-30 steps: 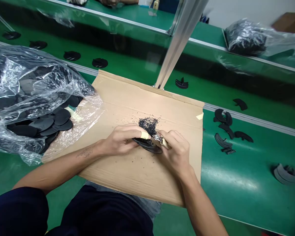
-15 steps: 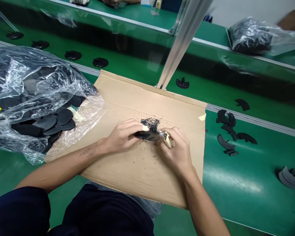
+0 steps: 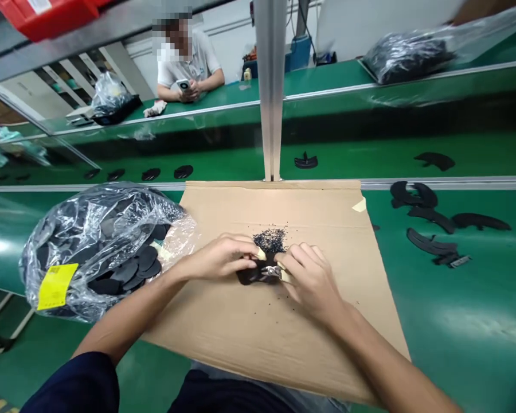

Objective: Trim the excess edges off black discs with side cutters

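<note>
A black plastic part (image 3: 248,276) is pinched at its left side by my left hand (image 3: 226,256), whose finger wears a pale cover. My right hand (image 3: 312,275) is closed around a pair of small metal nippers (image 3: 272,271). The jaws of the nippers lie at the part's right side; whether they bite on it I cannot tell. Beneath both hands is a brown cardboard sheet (image 3: 223,327). A heap of tiny black scraps (image 3: 270,238) lies on it just beyond the part, with a few loose bits scattered around.
A clear plastic bag (image 3: 124,229) of black discs with a yellow label (image 3: 58,285) stands at the left. Black curved parts (image 3: 432,241) lie at the right. Several black parts rest on the green belt (image 3: 223,166) beyond. Past a metal post (image 3: 272,92), a person (image 3: 193,69) holds a phone.
My view has tilted up and levelled, bringing the person across the line into sight. The nippers have come in from the right edge of the black part to over it.
</note>
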Available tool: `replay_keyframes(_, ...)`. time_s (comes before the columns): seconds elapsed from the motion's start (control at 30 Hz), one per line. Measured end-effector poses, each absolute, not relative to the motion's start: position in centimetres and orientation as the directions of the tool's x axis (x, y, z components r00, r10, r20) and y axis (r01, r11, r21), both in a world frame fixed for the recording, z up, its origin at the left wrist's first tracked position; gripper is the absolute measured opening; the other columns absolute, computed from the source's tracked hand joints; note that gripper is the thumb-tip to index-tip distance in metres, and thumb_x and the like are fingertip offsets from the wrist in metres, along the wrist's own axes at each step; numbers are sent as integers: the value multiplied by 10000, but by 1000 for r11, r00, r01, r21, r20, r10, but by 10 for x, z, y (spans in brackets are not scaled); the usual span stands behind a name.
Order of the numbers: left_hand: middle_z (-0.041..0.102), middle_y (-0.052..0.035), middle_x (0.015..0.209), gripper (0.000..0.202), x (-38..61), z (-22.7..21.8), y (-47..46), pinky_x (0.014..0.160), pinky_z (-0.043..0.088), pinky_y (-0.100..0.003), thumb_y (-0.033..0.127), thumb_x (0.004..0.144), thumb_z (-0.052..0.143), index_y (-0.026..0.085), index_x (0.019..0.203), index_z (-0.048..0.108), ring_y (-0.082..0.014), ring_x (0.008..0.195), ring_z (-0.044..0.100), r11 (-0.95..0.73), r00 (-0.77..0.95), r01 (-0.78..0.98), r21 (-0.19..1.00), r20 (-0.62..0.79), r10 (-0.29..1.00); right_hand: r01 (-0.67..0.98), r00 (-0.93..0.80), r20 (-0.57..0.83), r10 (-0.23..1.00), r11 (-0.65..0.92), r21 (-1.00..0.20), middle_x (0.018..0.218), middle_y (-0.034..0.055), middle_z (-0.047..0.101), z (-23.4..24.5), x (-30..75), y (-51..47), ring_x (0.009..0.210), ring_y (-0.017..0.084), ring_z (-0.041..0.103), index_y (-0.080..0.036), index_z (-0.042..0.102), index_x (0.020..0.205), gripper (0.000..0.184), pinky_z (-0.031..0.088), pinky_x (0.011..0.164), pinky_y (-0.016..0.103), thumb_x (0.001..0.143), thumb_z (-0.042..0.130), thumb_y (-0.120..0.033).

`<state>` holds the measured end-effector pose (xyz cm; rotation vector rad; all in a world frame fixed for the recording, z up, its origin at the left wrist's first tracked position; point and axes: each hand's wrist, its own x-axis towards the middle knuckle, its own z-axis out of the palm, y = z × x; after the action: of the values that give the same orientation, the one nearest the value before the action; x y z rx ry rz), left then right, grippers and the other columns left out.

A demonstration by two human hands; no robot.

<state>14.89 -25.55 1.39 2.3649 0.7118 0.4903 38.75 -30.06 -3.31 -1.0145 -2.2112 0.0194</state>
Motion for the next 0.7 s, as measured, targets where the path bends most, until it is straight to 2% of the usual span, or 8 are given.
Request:
replay_keyframes(0.07, 738, -72, 924, 194, 141, 25, -232, 798, 550, -294, 283, 995, 569, 180, 1014, 733, -175, 860, 685, -715, 783, 418, 560, 178, 597, 730, -386, 557, 736, 613, -304, 850, 56, 592, -35, 388, -301, 790, 210, 452, -186, 620, 959, 59, 291, 686, 331, 948, 564, -201)
replay_keyframes(0.13, 755, -76, 959, 178, 131, 30, -197, 855, 554, -335, 289, 966, 595, 187, 1001, 736, -204, 912, 692, -733, 716, 512, 449, 249, 653, 777, -338, 526, 781, 546, -312, 885, 64, 598, -37, 389, -302, 826, 222, 462, -185, 610, 962, 45, 290, 700, 333, 927, 605, -212)
replay_keyframes(0.23, 767, -81, 990, 170, 122, 30, -132, 902, 549, -364, 280, 907, 610, 186, 961, 741, -238, 950, 690, -627, 542, 716, 307, 321, 777, 809, -321, 471, 822, 496, -314, 926, 69, 602, -39, 389, -303, 879, 231, 472, -187, 596, 957, 71, 291, 724, 335, 902, 640, -196)
replay_keyframes(0.33, 760, -82, 1104, 245, 126, 23, -75, 989, 524, -340, 235, 899, 549, 170, 1055, 726, -228, 1020, 689, -401, 346, 896, 191, 267, 900, 822, -330, 418, 846, 475, -314, 953, 67, 602, -40, 389, -306, 911, 229, 473, -188, 584, 938, 111, 293, 740, 335, 880, 678, -193)
replay_keyframes(0.43, 742, -115, 1187, 323, 136, 11, -45, 1015, 517, -337, 190, 891, 502, 137, 1133, 709, -249, 1105, 688, -244, 221, 965, 97, 206, 953, 830, -331, 381, 863, 459, -317, 959, 59, 601, -39, 391, -309, 924, 224, 472, -194, 573, 928, 129, 296, 750, 334, 874, 690, -192)
replay_keyframes(0.57, 767, -164, 1088, 331, 149, -4, -33, 897, 566, -389, 132, 814, 539, 118, 1081, 734, -325, 1033, 721, -169, 164, 985, 28, 119, 979, 844, -301, 359, 884, 422, -332, 970, 52, 599, -36, 395, -310, 928, 219, 475, -198, 564, 931, 138, 307, 752, 334, 871, 687, -180)
replay_keyframes(0.7, 723, -206, 1191, 305, 159, 0, -30, 888, 556, -432, 150, 778, 593, 130, 1042, 745, -387, 1099, 694, -182, 184, 981, -64, 23, 983, 843, -307, 349, 886, 423, -332, 990, 59, 598, -34, 396, -312, 926, 221, 476, -198, 565, 939, 115, 316, 749, 341, 880, 658, -165)
